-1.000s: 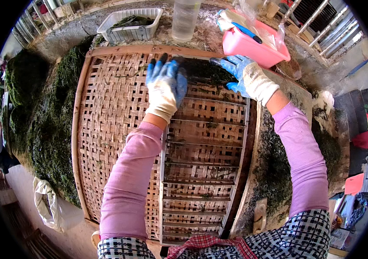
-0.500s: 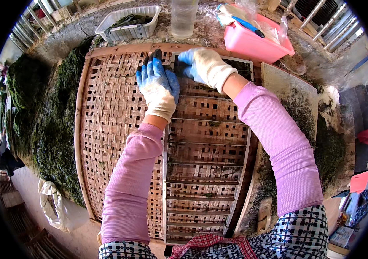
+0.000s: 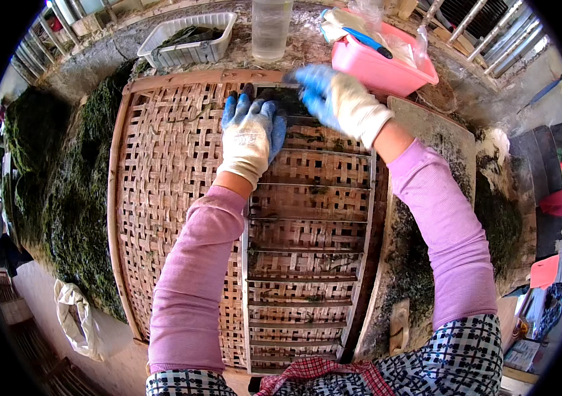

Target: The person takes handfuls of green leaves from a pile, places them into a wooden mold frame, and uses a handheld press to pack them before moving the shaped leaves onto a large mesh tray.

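A dark green patch of seaweed (image 3: pixel 292 100) lay in the topmost cell of a slatted frame (image 3: pixel 307 231), which was laid flat on a woven bamboo mat (image 3: pixel 162 198), apparently so that the wet mass could be shaped within the cell and drained through the weave. The left hand (image 3: pixel 249 135), gloved in white and blue, was pressed palm down beside the patch, fingers spread flat, seemingly to steady the frame. The right hand (image 3: pixel 340 99), gloved alike, was held over the same cell, fingers extended and open; nothing was clamped in either hand. Whether the right fingertips touched the seaweed could not be told.

Heaps of green weed (image 3: pixel 63 198) were piled along the mat's left, within reach. Beyond the mat's far edge, a white tray (image 3: pixel 185 39), a clear cup (image 3: pixel 271 30) and a pink tub (image 3: pixel 386 66) were set.
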The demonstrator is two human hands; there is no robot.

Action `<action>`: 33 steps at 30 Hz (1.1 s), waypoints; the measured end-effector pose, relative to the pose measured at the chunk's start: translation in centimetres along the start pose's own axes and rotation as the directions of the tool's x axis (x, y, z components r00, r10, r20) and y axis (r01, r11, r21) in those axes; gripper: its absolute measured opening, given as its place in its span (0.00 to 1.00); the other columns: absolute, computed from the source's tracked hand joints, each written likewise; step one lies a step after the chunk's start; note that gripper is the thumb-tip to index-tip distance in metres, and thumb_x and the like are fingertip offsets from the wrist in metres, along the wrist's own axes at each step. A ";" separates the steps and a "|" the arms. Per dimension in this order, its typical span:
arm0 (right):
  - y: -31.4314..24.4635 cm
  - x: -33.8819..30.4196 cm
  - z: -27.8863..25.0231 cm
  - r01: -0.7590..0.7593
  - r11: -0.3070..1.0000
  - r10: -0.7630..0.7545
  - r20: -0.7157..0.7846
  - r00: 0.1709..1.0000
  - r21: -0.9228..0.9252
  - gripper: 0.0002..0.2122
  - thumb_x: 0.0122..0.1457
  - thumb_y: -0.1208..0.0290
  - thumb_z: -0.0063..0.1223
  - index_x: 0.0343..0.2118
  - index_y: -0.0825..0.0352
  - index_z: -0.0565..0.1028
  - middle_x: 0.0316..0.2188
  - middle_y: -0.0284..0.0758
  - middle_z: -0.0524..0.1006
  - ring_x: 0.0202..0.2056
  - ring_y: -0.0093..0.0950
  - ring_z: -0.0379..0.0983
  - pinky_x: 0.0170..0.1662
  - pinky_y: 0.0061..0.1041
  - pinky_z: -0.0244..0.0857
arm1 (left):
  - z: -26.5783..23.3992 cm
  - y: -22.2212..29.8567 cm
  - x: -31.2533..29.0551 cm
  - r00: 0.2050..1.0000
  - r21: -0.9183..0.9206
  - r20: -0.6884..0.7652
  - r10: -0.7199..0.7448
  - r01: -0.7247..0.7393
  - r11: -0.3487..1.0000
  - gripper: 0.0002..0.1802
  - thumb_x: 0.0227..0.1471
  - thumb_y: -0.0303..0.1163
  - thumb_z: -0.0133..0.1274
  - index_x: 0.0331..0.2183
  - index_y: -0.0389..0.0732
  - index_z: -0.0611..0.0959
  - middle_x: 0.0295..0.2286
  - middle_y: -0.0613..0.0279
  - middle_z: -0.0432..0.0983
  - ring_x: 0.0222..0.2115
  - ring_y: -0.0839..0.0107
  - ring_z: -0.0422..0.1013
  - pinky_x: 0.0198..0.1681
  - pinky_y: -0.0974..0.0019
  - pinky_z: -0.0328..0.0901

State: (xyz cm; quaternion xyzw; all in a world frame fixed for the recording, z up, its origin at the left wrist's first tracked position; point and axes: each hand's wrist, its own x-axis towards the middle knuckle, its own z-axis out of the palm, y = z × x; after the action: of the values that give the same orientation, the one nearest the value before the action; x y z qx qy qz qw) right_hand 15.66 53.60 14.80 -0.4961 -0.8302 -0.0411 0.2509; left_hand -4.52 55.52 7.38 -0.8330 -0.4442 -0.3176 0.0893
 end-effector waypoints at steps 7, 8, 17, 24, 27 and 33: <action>-0.5 -2.3 -1.0 -0.417 0.844 0.318 0.312 0.895 0.337 0.17 0.61 0.78 0.52 0.54 0.64 0.73 0.52 0.35 0.75 0.49 0.26 0.72 0.53 0.24 0.70 | -0.3 -0.5 0.1 0.963 -0.006 -0.195 0.184 -0.189 0.982 0.14 0.51 0.37 0.53 0.37 0.41 0.83 0.45 0.56 0.78 0.57 0.52 0.65 0.63 0.46 0.54; -1.0 -3.2 -2.7 -0.491 0.817 0.418 0.275 0.866 0.303 0.16 0.62 0.74 0.53 0.53 0.64 0.74 0.46 0.38 0.78 0.42 0.28 0.76 0.49 0.27 0.72 | -0.2 -0.2 0.2 0.961 -0.043 -0.188 0.202 -0.214 0.976 0.12 0.50 0.36 0.54 0.36 0.40 0.83 0.44 0.57 0.78 0.57 0.53 0.65 0.63 0.45 0.54; -8.1 -19.2 -13.4 -0.244 0.969 0.240 -0.098 0.966 -0.031 0.21 0.51 0.77 0.57 0.51 0.64 0.73 0.40 0.48 0.79 0.38 0.44 0.79 0.43 0.38 0.75 | 1.1 -0.4 -0.4 0.992 0.007 -0.099 0.083 -0.083 0.997 0.13 0.53 0.36 0.53 0.36 0.39 0.83 0.42 0.52 0.80 0.51 0.49 0.70 0.62 0.52 0.57; -19.6 -32.7 -17.5 -0.642 0.499 0.857 0.444 0.262 -0.583 0.39 0.49 0.34 0.56 0.50 0.67 0.69 0.42 0.46 0.74 0.43 0.42 0.72 0.47 0.40 0.68 | 1.1 0.1 -0.5 0.999 0.110 -0.011 -0.033 0.034 0.993 0.15 0.57 0.41 0.48 0.41 0.43 0.82 0.43 0.54 0.79 0.51 0.49 0.70 0.62 0.50 0.56; -23.4 -36.9 -17.1 -0.694 0.370 0.874 0.484 0.034 -0.618 0.36 0.52 0.37 0.55 0.48 0.71 0.71 0.48 0.50 0.73 0.50 0.45 0.71 0.50 0.42 0.66 | 0.9 0.3 -0.5 0.999 0.151 -0.005 -0.041 0.041 0.988 0.16 0.58 0.41 0.47 0.41 0.43 0.82 0.43 0.54 0.79 0.52 0.49 0.70 0.61 0.50 0.57; -25.5 -45.7 -12.6 -0.859 0.326 0.858 0.506 0.094 -0.394 0.21 0.58 0.58 0.57 0.45 0.72 0.74 0.38 0.48 0.78 0.40 0.46 0.77 0.41 0.40 0.71 | 0.4 0.6 -0.4 0.994 0.081 -0.108 0.025 -0.016 0.997 0.18 0.57 0.40 0.47 0.43 0.39 0.80 0.43 0.51 0.78 0.50 0.48 0.70 0.60 0.49 0.58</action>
State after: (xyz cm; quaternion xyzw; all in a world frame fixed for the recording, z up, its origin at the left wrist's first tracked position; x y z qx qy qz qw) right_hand 16.34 0.04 9.51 -0.8624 -0.4115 0.2855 -0.0733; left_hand -4.04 55.11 6.87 -0.8148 -0.4423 -0.3435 0.1500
